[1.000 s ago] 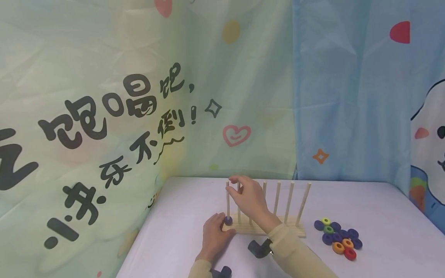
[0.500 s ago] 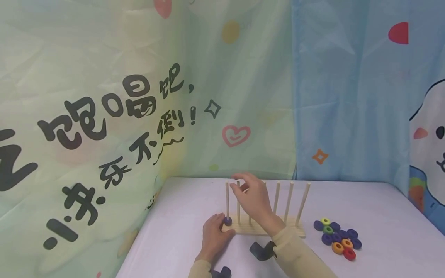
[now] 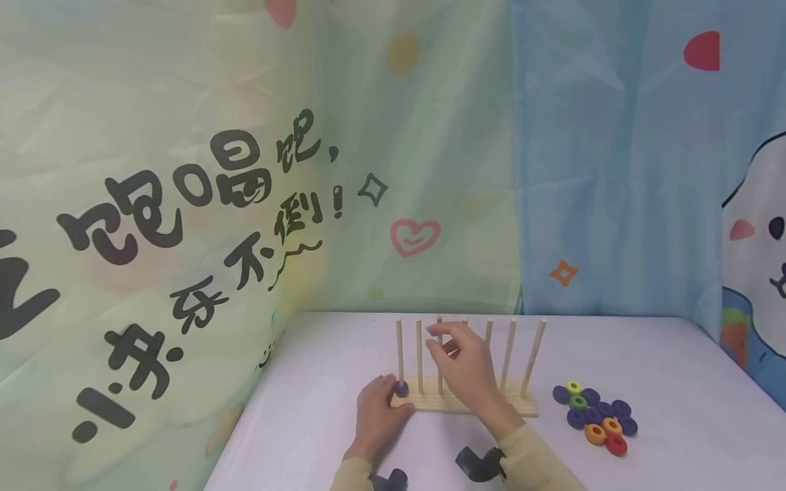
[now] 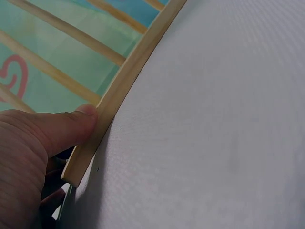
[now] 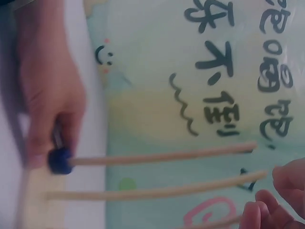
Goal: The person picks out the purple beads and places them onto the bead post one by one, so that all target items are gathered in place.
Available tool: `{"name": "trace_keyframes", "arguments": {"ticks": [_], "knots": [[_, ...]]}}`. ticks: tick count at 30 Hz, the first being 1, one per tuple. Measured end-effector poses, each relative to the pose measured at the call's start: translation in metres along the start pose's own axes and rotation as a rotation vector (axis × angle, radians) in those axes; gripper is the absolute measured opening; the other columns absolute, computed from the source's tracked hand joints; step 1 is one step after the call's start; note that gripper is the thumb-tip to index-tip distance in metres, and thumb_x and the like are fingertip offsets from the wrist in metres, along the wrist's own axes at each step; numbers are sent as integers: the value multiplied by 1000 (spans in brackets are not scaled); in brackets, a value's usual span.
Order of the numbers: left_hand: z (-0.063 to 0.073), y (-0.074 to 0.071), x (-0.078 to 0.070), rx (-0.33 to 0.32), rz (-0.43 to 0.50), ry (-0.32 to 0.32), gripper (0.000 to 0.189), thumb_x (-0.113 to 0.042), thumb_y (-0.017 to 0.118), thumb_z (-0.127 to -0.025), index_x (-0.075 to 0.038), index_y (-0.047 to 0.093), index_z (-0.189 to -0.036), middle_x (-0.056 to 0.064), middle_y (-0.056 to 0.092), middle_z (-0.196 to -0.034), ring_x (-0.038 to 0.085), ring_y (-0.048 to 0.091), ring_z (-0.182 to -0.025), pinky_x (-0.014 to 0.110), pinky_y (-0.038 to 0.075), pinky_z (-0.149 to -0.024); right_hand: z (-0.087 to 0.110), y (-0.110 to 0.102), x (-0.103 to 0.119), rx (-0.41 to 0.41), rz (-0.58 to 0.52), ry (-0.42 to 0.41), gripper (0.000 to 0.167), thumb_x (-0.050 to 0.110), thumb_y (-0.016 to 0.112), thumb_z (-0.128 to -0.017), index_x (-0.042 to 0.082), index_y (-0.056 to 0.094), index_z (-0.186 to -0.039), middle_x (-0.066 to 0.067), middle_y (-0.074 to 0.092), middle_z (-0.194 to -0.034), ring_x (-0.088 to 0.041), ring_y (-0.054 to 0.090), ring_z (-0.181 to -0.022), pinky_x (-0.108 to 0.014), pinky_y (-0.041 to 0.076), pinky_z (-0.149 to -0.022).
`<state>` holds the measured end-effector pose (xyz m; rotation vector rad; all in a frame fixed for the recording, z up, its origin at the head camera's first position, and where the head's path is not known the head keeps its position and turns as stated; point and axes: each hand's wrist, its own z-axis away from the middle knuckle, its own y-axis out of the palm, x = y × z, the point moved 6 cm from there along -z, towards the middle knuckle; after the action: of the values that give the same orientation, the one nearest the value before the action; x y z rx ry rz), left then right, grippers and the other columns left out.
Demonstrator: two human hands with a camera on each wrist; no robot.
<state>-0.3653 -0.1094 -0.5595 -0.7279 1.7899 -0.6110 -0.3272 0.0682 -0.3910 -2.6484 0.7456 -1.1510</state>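
Note:
A pale wooden peg rack (image 3: pixel 522 407) with several upright pegs stands on the table. My left hand (image 3: pixel 377 414) grips its left end, the thumb (image 4: pixel 71 126) on the front edge and the fingers partly hidden behind. One dark blue ring (image 3: pixel 401 389) sits at the foot of the leftmost peg (image 3: pixel 400 351), close to that hand. My right hand (image 3: pixel 471 368) is in front of the middle pegs with thumb and fingers apart, holding nothing. In the right wrist view, its fingertips (image 5: pixel 267 210) show beside the peg tips.
Right of the rack lies a loose cluster of rings: several dark blue rings (image 3: pixel 576 418), a yellow ring (image 3: pixel 574 387), a green ring (image 3: pixel 578 402), two orange rings (image 3: pixel 595 434) and a red ring (image 3: pixel 616 444). Printed curtains (image 3: pixel 417 170) hang behind the white table (image 3: pixel 295 436).
My right hand has moved right and slightly down, away from the leftmost peg towards the middle pegs. The left hand keeps its grip on the rack; the blue ring stays at the peg's foot.

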Motion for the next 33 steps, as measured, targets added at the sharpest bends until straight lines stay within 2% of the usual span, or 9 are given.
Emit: {"name": "trace_keyframes", "arguments": {"ticks": [4,13,20,23,30,33], "knots": [[1,0,1,-10,11,8,66,-32,81,-73,-2,61,-128,16,62,-130,38,50,-127,56,32,-111,18,-5,-19,-8,53,55,18,3,76,-80,10,72,-96,1,72,-95,-6,61,-63,-23,55,-58],[1,0,2,7,11,-20,65,-32,80,-75,-2,60,-129,16,60,-132,37,48,-130,56,29,-113,56,-15,-61,-23,98,233,19,4,78,-79,11,73,-96,0,73,-95,-6,60,-65,-20,51,-56],[0,1,-1,-2,12,-7,64,-31,80,-75,-1,61,-128,16,61,-131,37,48,-129,56,29,-113,78,-30,-95,49,164,416,18,10,75,-83,13,72,-101,-4,73,-100,-11,61,-71,-20,50,-54],[0,2,0,-3,14,-6,64,-31,80,-75,-1,61,-127,17,61,-131,37,48,-129,56,29,-112,86,-38,-106,62,186,430,19,9,75,-83,12,72,-101,-4,73,-99,-10,61,-70,-20,50,-54],[0,4,2,16,23,-25,64,-31,79,-75,-2,60,-129,16,59,-133,38,47,-130,57,28,-113,102,-54,-124,64,227,405,18,8,76,-82,13,72,-99,-3,73,-98,-4,61,-69,-19,51,-59],[0,4,2,30,27,-43,64,-31,79,-76,-3,60,-130,16,59,-134,37,46,-132,57,27,-114,109,-60,-128,58,230,435,17,9,75,-83,13,72,-100,-4,74,-99,-4,61,-70,-20,51,-61]]}}
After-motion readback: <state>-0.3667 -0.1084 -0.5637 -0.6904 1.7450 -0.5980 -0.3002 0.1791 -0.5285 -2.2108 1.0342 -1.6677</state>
